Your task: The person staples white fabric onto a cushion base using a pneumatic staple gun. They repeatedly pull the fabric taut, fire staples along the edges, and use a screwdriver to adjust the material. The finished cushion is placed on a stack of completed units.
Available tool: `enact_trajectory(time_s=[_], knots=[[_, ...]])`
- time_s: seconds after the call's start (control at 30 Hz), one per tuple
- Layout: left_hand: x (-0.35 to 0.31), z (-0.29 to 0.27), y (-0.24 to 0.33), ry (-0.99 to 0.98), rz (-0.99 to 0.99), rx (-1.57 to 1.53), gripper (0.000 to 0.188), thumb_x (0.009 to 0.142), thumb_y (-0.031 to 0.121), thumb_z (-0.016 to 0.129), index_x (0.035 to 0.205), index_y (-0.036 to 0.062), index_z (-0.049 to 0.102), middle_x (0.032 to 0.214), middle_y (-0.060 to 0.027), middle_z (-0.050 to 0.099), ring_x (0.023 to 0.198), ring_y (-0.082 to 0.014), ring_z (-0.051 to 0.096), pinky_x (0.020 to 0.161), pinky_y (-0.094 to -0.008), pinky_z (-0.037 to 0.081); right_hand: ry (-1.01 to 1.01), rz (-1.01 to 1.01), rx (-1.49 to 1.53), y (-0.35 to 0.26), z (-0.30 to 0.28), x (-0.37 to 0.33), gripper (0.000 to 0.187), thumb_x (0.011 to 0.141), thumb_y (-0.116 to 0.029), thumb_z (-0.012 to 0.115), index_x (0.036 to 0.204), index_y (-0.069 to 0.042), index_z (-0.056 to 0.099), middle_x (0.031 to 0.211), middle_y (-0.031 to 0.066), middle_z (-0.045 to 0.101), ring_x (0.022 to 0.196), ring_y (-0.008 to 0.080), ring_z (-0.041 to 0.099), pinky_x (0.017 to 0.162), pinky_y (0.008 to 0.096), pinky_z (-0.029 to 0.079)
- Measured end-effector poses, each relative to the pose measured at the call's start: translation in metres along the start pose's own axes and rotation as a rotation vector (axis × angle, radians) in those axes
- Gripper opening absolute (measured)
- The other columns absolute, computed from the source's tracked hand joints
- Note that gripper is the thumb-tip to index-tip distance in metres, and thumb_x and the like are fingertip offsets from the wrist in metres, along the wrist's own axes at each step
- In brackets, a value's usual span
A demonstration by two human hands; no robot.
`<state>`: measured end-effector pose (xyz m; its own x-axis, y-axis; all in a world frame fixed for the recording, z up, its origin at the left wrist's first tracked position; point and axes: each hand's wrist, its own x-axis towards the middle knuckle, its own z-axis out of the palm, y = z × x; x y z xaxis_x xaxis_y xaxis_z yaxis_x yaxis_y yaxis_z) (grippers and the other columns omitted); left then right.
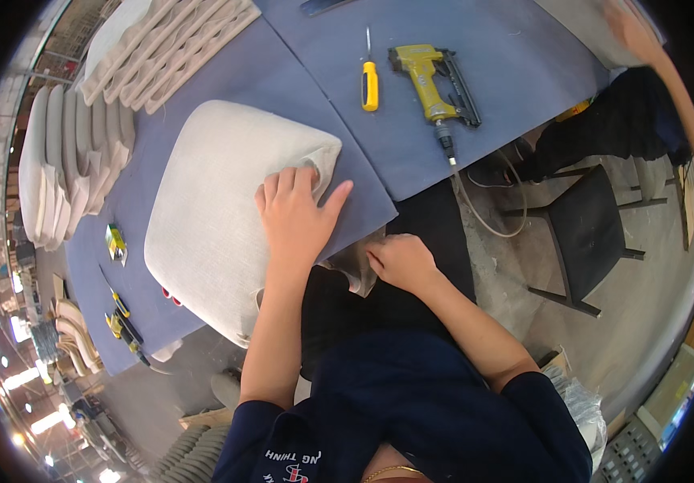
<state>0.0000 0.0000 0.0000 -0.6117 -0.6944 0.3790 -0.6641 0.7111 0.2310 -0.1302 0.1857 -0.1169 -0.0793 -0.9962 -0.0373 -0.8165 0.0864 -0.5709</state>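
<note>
A cushioned chair seat (210, 185) covered in pale beige cloth lies at the left part of the blue-covered table, its near side reaching over the edge. My left hand (294, 213) rests on its right side, thumb spread away from the fingers. Close to the table's edge, in front of my body, my right hand (405, 262) is closed on a loose flap of fabric (355, 262) that hangs below the tabletop. My right fingertips are partly hidden.
Farther off on the table (306, 88) lie a yellow screwdriver (370, 84) and a yellow-green staple gun (427, 80) with an air hose (516, 229). Stacked seats (73, 161) stand at left, near another tool (125, 330). A black chair (584, 237) and another person (620, 121) are at right.
</note>
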Motion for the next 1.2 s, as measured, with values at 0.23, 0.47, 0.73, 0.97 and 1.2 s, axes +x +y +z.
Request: enact_trajectory(time_s=[0.23,0.47,0.73,0.97,1.2], knots=[[0.033,-0.011,-0.027,-0.075,-0.213,-0.343,0.052,0.111,0.037,0.08,0.074,0.0054,0.062,0.07,-0.0062,0.058,0.071,-0.0213,0.053,0.07,-0.0409,0.043,0.089,-0.069,0.065,0.013,-0.003,-0.005,0.015,0.099,-0.022,0.071,0.09,-0.01,0.072,0.084,0.0141,0.078,0.084,0.0375,0.08,0.077,0.0517,0.063],[0.043,-0.188,-0.055,0.153,-0.552,-0.87,0.041,0.12,0.035,0.07,0.1,0.0003,0.08,0.091,0.001,0.073,0.085,-0.0082,0.064,0.078,-0.028,0.05,0.17,-0.06,0.073,0.006,-0.004,-0.005,0.014,0.099,-0.022,0.073,0.093,-0.01,0.076,0.085,0.0129,0.079,0.085,0.0355,0.08,0.077,0.0504,0.063],[0.023,-0.267,-0.095,0.42,-0.512,-1.096,0.053,0.121,0.039,0.066,0.133,-0.0119,0.076,0.122,-0.0185,0.083,0.105,-0.0214,0.08,0.095,-0.0334,0.061,0.145,-0.079,0.019,0.0,-0.002,-0.005,0.013,0.101,-0.021,0.076,0.098,-0.009,0.08,0.089,0.0121,0.081,0.087,0.0344,0.08,0.08,0.0496,0.063],[0.026,-0.251,-0.105,0.18,-0.484,-1.142,0.051,0.12,0.04,0.069,0.129,-0.0092,0.08,0.119,-0.0123,0.084,0.104,-0.0154,0.079,0.093,-0.0297,0.059,0.162,-0.105,0.016,0.0,-0.005,-0.009,0.012,0.1,-0.02,0.077,0.098,-0.009,0.081,0.09,0.0109,0.082,0.086,0.0337,0.08,0.079,0.0486,0.063],[0.043,-0.217,-0.079,0.09,-0.631,-1.205,0.04,0.117,0.037,0.074,0.113,-0.0021,0.084,0.109,-0.0071,0.086,0.092,-0.0124,0.077,0.084,-0.0297,0.059,0.161,-0.093,0.01,0.001,-0.007,-0.011,0.011,0.1,-0.02,0.077,0.098,-0.01,0.081,0.087,0.0115,0.081,0.084,0.0343,0.08,0.077,0.0493,0.063]])
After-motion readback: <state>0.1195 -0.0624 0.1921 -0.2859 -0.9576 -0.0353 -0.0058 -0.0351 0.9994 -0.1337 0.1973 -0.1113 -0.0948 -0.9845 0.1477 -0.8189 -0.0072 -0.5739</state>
